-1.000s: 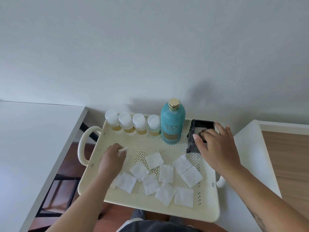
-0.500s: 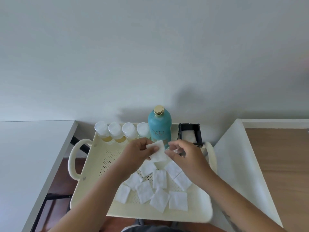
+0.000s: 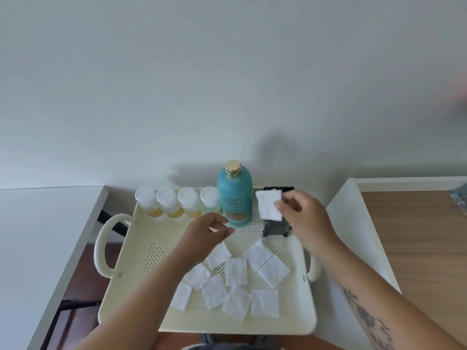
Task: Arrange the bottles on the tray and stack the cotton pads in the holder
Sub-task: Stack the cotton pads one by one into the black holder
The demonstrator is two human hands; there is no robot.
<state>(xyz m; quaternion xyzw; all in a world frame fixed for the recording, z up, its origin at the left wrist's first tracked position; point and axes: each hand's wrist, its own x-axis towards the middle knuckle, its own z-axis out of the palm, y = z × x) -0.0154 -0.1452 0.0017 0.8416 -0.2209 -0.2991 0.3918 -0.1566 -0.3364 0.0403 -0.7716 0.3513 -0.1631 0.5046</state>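
Nearest, loose cotton pads (image 3: 236, 281) lie flat on the front half of the cream perforated tray (image 3: 141, 248), squares turned at mixed angles, several overlapping at the edges. Left hand (image 3: 202, 234) hovers above the tray middle, fingers curled loosely, thumb near forefinger, holding nothing. Right hand (image 3: 302, 218) pinches one held pad (image 3: 269, 204) by its right edge between thumb and fingers; the pad stands nearly on edge, face toward the camera, just over the black holder (image 3: 276, 227). Holder sits upright at the tray's back right, opening up, mostly hidden behind pad and hand. Along the back rim, a teal bottle (image 3: 235, 198) stands upright, gold cap up, just left of the holder. Four small clear bottles (image 3: 177, 203) stand in a row left of it, caps up, side by side.
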